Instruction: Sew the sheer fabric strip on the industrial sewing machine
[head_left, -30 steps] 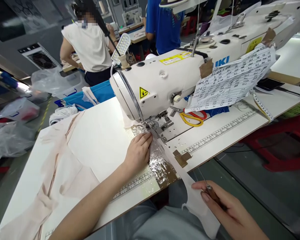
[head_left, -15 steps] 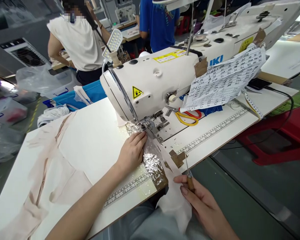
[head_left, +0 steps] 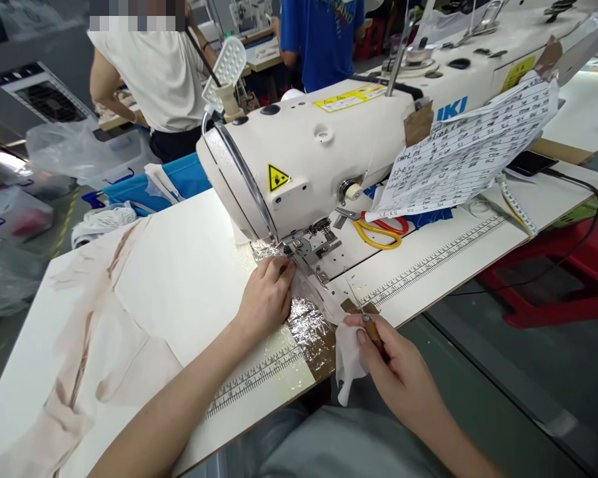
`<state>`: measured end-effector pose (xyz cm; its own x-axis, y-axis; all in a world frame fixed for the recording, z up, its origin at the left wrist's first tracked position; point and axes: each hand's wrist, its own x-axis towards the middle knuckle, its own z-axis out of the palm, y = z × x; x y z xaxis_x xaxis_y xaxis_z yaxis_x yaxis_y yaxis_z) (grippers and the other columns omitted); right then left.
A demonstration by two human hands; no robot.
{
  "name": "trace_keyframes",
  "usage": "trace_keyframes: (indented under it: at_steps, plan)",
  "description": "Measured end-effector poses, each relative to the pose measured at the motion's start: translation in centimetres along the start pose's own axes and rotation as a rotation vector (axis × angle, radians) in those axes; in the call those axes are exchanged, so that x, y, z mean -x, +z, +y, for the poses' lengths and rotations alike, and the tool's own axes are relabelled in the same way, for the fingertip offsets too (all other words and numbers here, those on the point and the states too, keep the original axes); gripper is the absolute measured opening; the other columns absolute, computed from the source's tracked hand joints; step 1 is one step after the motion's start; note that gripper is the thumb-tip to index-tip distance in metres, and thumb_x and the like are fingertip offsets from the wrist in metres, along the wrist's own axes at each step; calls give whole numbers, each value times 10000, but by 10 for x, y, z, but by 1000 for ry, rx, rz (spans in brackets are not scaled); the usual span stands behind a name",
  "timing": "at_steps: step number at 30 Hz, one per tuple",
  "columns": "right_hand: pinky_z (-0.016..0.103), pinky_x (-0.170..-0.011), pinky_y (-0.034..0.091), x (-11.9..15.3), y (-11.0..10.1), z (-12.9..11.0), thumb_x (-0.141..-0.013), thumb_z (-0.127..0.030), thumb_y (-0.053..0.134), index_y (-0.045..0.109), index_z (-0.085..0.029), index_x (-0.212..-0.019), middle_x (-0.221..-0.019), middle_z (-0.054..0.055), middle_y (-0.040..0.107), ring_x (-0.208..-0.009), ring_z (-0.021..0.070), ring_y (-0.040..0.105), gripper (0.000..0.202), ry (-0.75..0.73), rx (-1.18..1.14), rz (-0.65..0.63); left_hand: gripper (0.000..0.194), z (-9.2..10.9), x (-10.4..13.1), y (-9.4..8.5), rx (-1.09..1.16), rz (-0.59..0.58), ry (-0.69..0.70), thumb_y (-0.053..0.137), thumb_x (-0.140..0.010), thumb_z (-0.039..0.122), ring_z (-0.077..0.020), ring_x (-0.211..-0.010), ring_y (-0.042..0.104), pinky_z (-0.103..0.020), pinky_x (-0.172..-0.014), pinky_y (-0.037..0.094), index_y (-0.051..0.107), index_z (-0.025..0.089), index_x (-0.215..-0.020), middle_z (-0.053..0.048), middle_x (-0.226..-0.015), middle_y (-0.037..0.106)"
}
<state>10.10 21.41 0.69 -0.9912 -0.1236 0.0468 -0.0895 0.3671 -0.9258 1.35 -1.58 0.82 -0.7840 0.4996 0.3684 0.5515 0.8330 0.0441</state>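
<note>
A white sewing machine stands on the table, its needle area just beyond my left hand. The fingers of that hand are bent together at the presser foot, on the end of a pale fabric strip; their tips are partly hidden. From there the strip runs toward me and hangs over the table edge. My right hand is closed around the wooden handle of an awl, with its thin spike pointing up and left. Its thumb and forefinger also pinch the strip. Shiny clear tape covers the tabletop under the strip.
Yellow-and-red-handled scissors lie right of the needle area. A handwritten sheet hangs off the machine arm. Sheer pale fabric spreads over the left tabletop. A red stool stands at right. Two people are at the back.
My right hand has moved up and slightly right, toward the machine, lifting the hanging fabric with it. My left hand stays by the presser foot. The view has shifted slightly.
</note>
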Motion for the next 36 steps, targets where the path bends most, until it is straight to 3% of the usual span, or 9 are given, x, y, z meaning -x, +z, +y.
trace_keyframes:
  at_steps: [5,12,16,20,28,36]
  plan:
    - [239,-458,441,-7,2,-3,-998,-329,402,606,-175,-1127,-802,34,692,-529,149,564,287,-47,56,-24,312,-2,-3,-2,83,41,18,402,-928,60,-260,-968,547,-444,-809,591,645,108,-1116,-146,-1077,602]
    - [259,-521,486,-10,5,-4,-988,-279,381,591,-167,-1139,-921,70,720,-639,182,638,282,-120,152,1,301,-6,-1,1,68,42,33,428,-933,73,-263,-1005,559,-449,-820,568,626,144,-1148,-133,-1136,607]
    - [271,-546,490,-19,9,-8,-984,-271,367,589,-172,-1084,-742,35,666,-627,196,629,262,-139,179,1,329,-6,0,3,1,30,-4,427,-911,64,-296,-1059,534,-467,-816,559,605,113,-1184,-157,-1163,594]
    - [291,-581,500,-26,11,-12,-988,-271,337,586,-185,-1080,-608,0,570,-650,218,631,279,-127,192,-24,334,-6,2,3,90,45,-17,411,-919,69,-260,-977,553,-464,-814,562,610,154,-1173,-124,-1062,610]
    - [270,-564,475,-31,15,-10,-977,-243,348,565,-187,-1107,-884,67,707,-682,200,648,258,-164,218,-14,315,-8,2,5,138,57,11,413,-927,83,-261,-1005,564,-452,-804,558,615,162,-1155,-128,-1094,612]
    - [264,-573,465,-42,25,-7,-974,-203,358,566,-164,-1085,-822,54,684,-696,196,657,239,-250,226,15,332,-8,4,2,109,87,0,426,-894,62,-268,-1018,541,-452,-818,543,561,126,-1190,-142,-1111,598]
